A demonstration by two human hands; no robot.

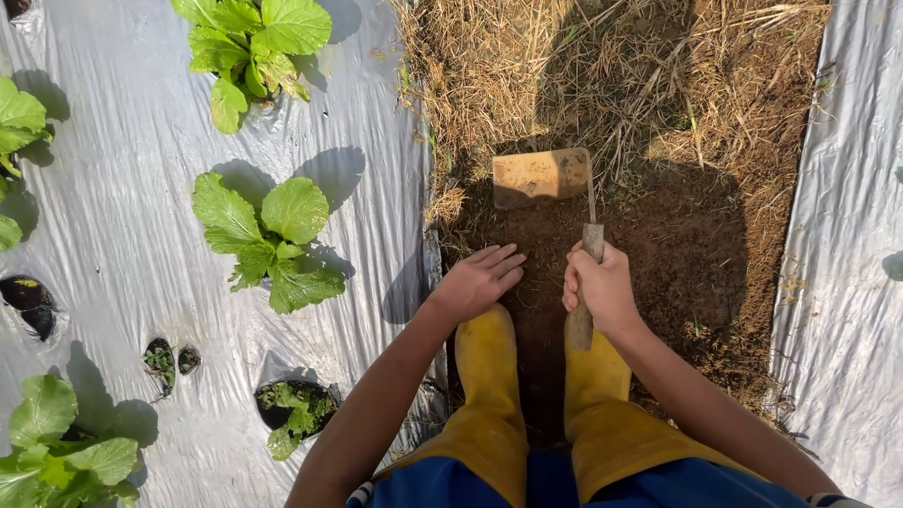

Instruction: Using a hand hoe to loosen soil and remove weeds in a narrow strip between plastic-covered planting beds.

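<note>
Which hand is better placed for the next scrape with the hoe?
Right, probably. The right hand is closed around the hoe handle, blade resting on the soil ahead. The left hand is open, fingers spread, beside the handle and holding nothing.

Hoe handle (581, 301) partly inside the right hand (599, 287); far-left plants (17, 118) and near knees cut off by edges.

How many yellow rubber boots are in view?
2. The left boot stands below the open left hand; the right boot stands beside it, below the right hand gripping the hoe handle.
</note>
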